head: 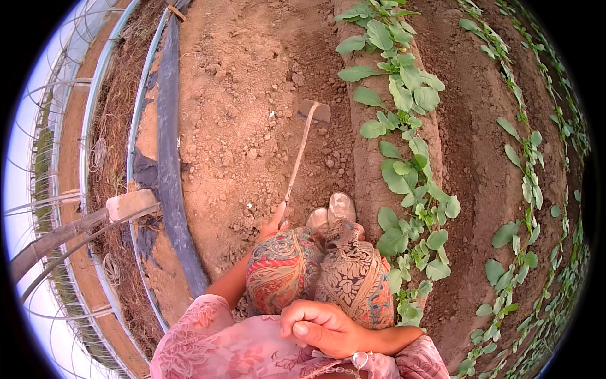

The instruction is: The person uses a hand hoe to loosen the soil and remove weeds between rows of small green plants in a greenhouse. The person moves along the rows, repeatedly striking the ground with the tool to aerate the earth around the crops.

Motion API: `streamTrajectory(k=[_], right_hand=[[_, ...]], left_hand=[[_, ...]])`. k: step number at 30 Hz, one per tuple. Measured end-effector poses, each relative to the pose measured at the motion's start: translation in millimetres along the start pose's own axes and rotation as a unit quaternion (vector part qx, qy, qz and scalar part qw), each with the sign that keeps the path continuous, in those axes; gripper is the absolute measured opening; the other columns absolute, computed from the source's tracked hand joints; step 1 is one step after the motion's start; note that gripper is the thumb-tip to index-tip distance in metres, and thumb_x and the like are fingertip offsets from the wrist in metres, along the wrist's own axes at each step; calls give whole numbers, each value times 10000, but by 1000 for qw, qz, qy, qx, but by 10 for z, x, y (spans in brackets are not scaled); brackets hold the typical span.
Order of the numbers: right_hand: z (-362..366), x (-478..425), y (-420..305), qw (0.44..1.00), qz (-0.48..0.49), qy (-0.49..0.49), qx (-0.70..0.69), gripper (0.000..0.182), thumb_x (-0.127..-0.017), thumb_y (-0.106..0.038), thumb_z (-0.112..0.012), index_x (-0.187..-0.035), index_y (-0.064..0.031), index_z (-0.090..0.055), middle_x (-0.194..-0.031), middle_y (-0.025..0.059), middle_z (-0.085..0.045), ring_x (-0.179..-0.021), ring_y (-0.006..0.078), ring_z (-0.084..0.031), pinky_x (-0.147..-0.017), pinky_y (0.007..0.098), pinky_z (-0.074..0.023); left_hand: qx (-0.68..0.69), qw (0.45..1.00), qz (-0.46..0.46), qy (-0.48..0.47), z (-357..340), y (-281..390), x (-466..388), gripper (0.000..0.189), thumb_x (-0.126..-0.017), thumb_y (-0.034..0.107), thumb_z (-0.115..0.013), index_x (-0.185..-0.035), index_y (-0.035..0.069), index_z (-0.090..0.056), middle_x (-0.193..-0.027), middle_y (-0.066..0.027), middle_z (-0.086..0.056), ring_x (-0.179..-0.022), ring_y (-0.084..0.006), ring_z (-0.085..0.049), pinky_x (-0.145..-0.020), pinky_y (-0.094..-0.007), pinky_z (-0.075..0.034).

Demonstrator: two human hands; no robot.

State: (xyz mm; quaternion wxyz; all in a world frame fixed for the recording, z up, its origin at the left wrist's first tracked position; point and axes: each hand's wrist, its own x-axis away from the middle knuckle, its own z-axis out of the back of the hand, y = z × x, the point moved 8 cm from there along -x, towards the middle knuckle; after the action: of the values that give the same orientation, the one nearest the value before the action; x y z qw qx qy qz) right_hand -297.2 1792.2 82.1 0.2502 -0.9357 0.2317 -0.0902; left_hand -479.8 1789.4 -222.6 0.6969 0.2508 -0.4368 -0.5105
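My left hand (273, 221) reaches down beside my left knee and grips the lower end of a short-handled hoe (301, 150). The thin handle points away from me over the soil. At its far end the flat hoe blade (320, 113) rests on loose, crumbly earth, close to the planted ridge. My right hand (326, 327) is curled into a loose fist in front of my lap, above my patterned trousers (352, 279). Nothing shows in that fist, though its palm side is partly hidden.
A ridge of leafy green seedlings (402, 94) runs along my right, with more rows beyond. Dark plastic sheeting (169, 118) edges the bare soil (227, 118) on the left. Past it stand a concrete block (131, 204), a pole (61, 239) and greenhouse hoops. My dusty shoes (342, 207) are near the ridge.
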Motion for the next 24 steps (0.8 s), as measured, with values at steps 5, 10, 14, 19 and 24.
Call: streamTrajectory(k=[5,10,14,19,24], right_hand=[[56,5,-3,999,20,-4,28,185,-906,-202,-378,-915,-34,-457,-762,-4,-439,-631,66,-379,-586,209,-345],[9,34,-9,1000,10,-25,8,179,-905,-193,-379,-912,-31,-454,-765,10,-443,-630,71,-391,-581,216,-353],[11,36,-41,1000,16,-25,10,182,-903,-190,-382,-918,-25,-458,-766,18,-446,-642,84,-399,-591,224,-359],[-32,6,-81,996,51,-65,42,194,-904,-189,-379,-941,-16,-460,-823,38,-489,-735,115,-462,-661,232,-378],[12,33,-27,996,58,-61,20,186,-902,-173,-375,-941,-18,-469,-781,40,-481,-706,154,-465,-666,262,-383]], left_hand=[[-46,997,20,-55,-144,462,-418,503,-819,162,-466,-1293,148,-301,-735,-128,-568,-614,-165,-528,-595,-281,-428],[-50,995,-14,83,32,784,-371,471,-807,177,-480,-1259,129,-358,-637,-142,-537,-608,-216,-560,-579,-312,-436],[-23,998,62,6,-28,632,-876,461,-809,168,-471,-1257,143,-365,-706,-183,-553,-608,-264,-562,-598,-342,-441],[-36,992,-53,109,96,955,-1211,473,-809,167,-470,-1267,161,-353,-763,-164,-577,-586,-244,-542,-577,-344,-439],[30,986,157,-40,-86,665,-1275,473,-826,154,-455,-1282,136,-330,-719,-142,-575,-535,-188,-509,-531,-328,-438]])
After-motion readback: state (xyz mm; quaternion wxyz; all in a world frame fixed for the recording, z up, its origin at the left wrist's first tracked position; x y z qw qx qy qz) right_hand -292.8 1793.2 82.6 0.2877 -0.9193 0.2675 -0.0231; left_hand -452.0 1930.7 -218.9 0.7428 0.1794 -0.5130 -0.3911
